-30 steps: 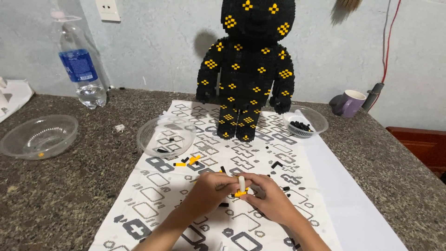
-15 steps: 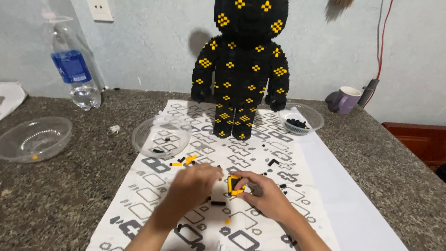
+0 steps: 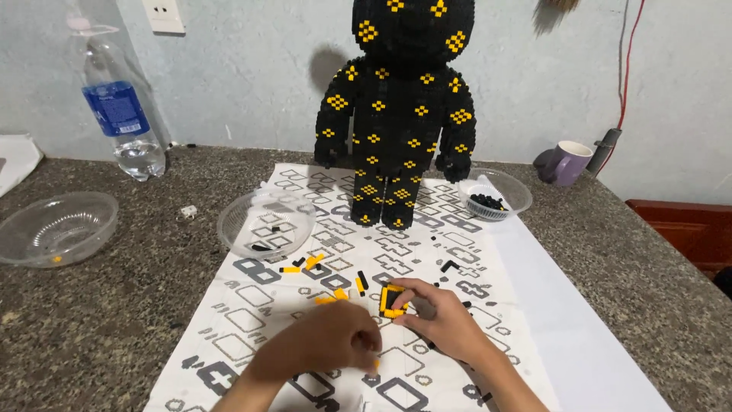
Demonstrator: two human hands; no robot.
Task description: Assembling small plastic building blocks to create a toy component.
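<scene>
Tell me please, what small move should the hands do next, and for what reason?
Probably the left hand should pick one loose yellow brick from the patterned sheet and bring it to the right hand. The right hand pinches a small yellow and black brick piece that looks unfinished, the left hand lies closed on the sheet with no brick showing, and loose bricks lie just beyond it.

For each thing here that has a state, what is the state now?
Clear plastic water bottle: upright, partly full.
Tall black-and-yellow brick bear figure: standing.
Purple mug: upright.
Small yellow-and-black brick piece: held by right hand.
Left hand: closed, on the patterned sheet.
</scene>
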